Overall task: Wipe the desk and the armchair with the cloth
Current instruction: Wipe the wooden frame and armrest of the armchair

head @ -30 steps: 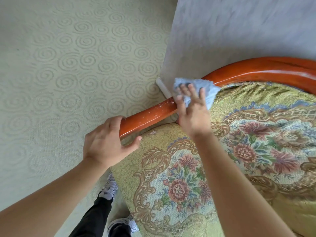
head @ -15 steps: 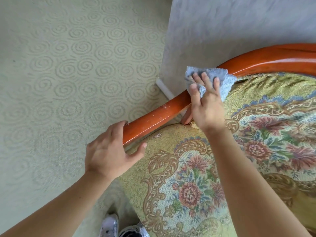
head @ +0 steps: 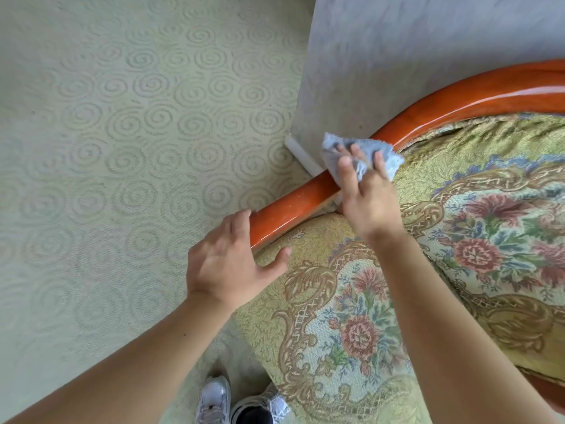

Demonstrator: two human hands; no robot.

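Right hand [head: 368, 194] presses crumpled blue cloth [head: 360, 156] onto glossy armrest [head: 293, 206]; left hand [head: 232, 264] spread.

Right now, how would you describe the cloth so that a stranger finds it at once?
Find the armchair's curved orange wooden rail near the grey wall. The cloth lies on it under the right hand: small, crumpled, the only pale blue thing there.

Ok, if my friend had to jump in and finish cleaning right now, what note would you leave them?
Right hand: presses the blue cloth on the armchair's wooden rail, partway along the curve.
Left hand: open, steadying the rail's near end, holding nothing.
Done: cannot tell how much is clean; pale specks show on the rail between the hands.
Left: the remaining rail toward the right; the desk is out of view.
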